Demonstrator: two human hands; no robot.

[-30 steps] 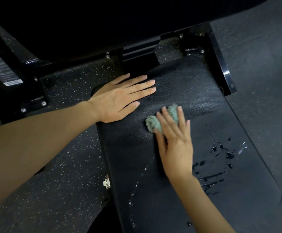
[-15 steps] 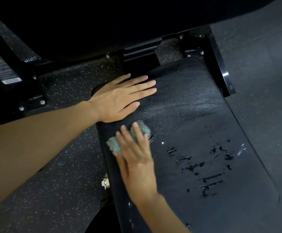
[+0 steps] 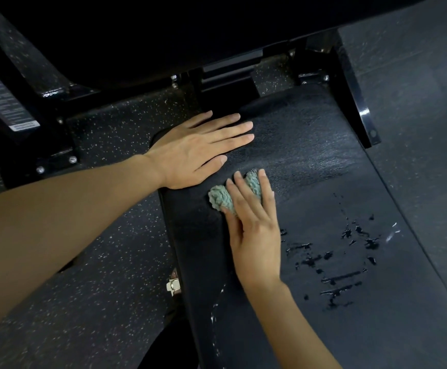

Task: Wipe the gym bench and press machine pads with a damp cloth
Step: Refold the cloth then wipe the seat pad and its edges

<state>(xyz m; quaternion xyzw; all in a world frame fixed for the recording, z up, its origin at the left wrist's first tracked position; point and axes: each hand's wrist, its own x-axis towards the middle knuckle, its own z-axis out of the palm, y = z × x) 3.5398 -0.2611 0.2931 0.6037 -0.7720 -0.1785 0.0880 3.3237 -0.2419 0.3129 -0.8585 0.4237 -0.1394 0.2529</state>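
Bench pad point(image 3: 323, 182) is running lengthwise away from the person, far end pointing at the black frame point(image 3: 355, 107). Left hand point(image 3: 198, 153) is lying flat on its left corner, fingers straight, together. Right hand point(image 3: 254, 235) is pressing the teal cloth point(image 3: 219, 199) onto the pad just beside it, fingers straight, slightly spread. Cloth is looking soft, light, wadded (long axis crosswise); flat pressure is probably suiting it best.
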